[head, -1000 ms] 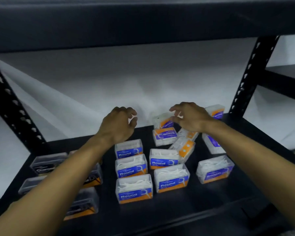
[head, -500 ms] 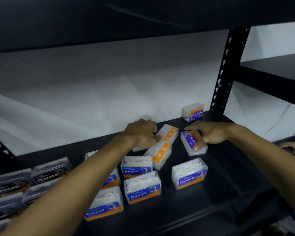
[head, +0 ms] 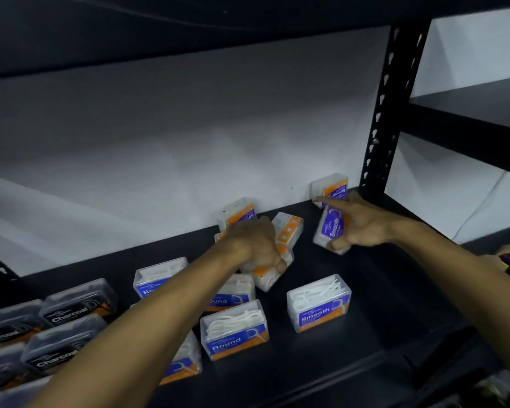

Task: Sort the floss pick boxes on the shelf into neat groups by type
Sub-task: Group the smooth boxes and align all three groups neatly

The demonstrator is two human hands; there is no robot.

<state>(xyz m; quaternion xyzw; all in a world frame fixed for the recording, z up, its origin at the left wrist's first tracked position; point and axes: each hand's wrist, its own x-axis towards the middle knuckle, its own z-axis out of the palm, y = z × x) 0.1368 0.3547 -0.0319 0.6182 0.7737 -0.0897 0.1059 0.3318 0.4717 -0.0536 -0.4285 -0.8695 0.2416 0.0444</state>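
We're looking down at the dark shelf (head: pixel 321 363), and both hands are busy at its back, near the black upright post (head: pixel 379 136). Our right hand (head: pixel 362 228), just left of the post's foot, is gripping a Smooth box (head: pixel 330 228) tipped up on its end, thumb under its lower edge, index finger stretched toward a second Smooth box (head: pixel 331 187) standing against the white back wall (head: pixel 174 136) right beside the post. Further left of the post, our left hand (head: pixel 256 245) is closed over an orange-backed box (head: pixel 270 275) lying askew; another orange-backed box (head: pixel 287 228) touches it behind, and one more Smooth box (head: pixel 237 212) leans at the wall. Forward of the post, a lone Smooth box (head: pixel 320 303) stands upright. Left of that come the Round boxes (head: pixel 234 329) in rows, partly under our forearm, and furthest from the post, the Charcoal boxes (head: pixel 77 301).
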